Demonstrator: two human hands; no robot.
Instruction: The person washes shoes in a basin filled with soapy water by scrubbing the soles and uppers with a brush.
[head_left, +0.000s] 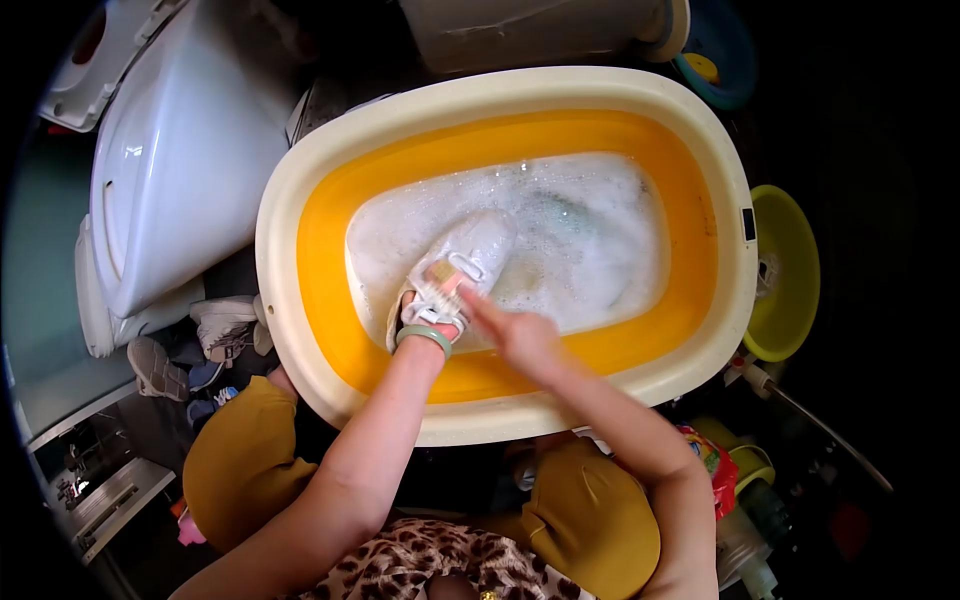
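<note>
A white shoe (478,243) with wet suds on it points away from me, over the foamy water in the tub (520,390). My left hand (437,328), below which a pale green bangle (424,338) circles the wrist, is pushed into the shoe's opening and holds it up; most of its fingers are hidden inside. Blurred by motion, my right hand (520,340) grips a small scrubbing brush (445,280) against the shoe's upper, near the laces. The bristles look pale and the brush body tan to pink.
Several shoes (222,325) lie on the floor to the left, beside a white plastic basin (180,160). A yellow-green basin (785,275) stands right of the tub, with a blue basin (720,60) at the upper right. Bottles and bags crowd the lower right.
</note>
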